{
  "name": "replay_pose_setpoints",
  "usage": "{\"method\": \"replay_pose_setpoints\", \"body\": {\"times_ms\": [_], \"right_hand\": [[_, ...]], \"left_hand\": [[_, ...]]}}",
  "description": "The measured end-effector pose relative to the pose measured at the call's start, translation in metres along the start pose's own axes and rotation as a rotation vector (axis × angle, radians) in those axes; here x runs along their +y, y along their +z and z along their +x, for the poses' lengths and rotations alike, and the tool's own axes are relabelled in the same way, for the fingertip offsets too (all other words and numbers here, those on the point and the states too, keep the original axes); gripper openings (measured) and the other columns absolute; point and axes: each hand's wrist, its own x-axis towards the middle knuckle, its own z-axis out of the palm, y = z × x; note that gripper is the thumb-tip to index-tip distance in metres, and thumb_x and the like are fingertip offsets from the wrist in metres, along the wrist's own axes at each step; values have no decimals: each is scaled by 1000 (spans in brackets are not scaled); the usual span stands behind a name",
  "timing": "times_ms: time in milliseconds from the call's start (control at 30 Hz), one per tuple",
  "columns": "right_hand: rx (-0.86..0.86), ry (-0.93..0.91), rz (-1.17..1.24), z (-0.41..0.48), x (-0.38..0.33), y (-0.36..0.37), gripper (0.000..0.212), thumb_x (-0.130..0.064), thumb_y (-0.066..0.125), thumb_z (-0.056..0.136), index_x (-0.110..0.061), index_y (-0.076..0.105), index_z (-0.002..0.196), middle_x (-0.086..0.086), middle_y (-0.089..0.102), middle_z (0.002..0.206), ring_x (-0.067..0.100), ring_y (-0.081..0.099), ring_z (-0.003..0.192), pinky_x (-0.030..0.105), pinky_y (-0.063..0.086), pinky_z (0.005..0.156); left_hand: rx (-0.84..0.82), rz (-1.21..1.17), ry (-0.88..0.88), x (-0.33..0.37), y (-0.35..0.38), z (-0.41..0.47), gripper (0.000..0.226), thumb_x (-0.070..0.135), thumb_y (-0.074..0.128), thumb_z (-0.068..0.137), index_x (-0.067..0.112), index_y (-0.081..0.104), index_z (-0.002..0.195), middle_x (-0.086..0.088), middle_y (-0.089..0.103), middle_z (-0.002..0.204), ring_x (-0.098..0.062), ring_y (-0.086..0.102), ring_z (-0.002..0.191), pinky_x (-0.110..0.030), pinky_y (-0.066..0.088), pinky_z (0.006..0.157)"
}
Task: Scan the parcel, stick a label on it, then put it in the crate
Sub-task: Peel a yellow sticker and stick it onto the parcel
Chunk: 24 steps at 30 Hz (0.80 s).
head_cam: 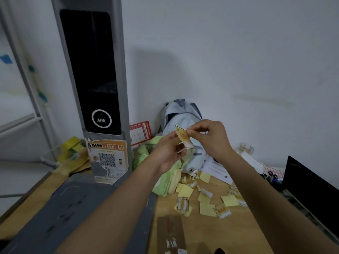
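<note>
Both hands are raised over the wooden desk (pixel 205 230) and pinch one small yellow label (pixel 183 137) with a white backing strip. My left hand (pixel 169 153) grips its lower end; my right hand (pixel 211 136) pinches its upper edge between thumb and forefinger. A flat brown parcel (pixel 171 233) lies on the desk near the bottom edge, below my arms. The tall grey scanner tower (pixel 91 74) with a dark screen stands at the left on a grey base plate (pixel 73 208). No crate is in view.
Loose yellow label backings and spare labels (pixel 207 198) litter the desk. A light-blue backpack (pixel 183 118) and green cloth bundle (pixel 165 180) lean against the wall. A QR-code poster (pixel 108 160) is stuck to the tower. A dark laptop (pixel 311 191) sits at right.
</note>
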Motion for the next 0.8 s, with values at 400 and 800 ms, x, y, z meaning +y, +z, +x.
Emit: {"method": "replay_pose_setpoints", "body": {"times_ms": [400, 800], "right_hand": [[-24, 46, 39, 0, 6, -12, 10, -4, 70, 81, -9, 69, 72, -5, 65, 71, -1, 62, 55, 10, 48, 59], [88, 170, 225, 13, 7, -40, 20, -1, 47, 95, -11, 52, 79, 9, 65, 74, 8, 64, 59, 15, 53, 49]], "left_hand": [[64, 153, 35, -3, 27, 1, 25, 5, 40, 97, 15, 61, 87, -5, 65, 87, -13, 61, 78, -22, 50, 64], [551, -23, 63, 6, 15, 20, 23, -2, 30, 97, 11, 45, 85, -15, 50, 99, -19, 47, 68, -26, 41, 51]]}}
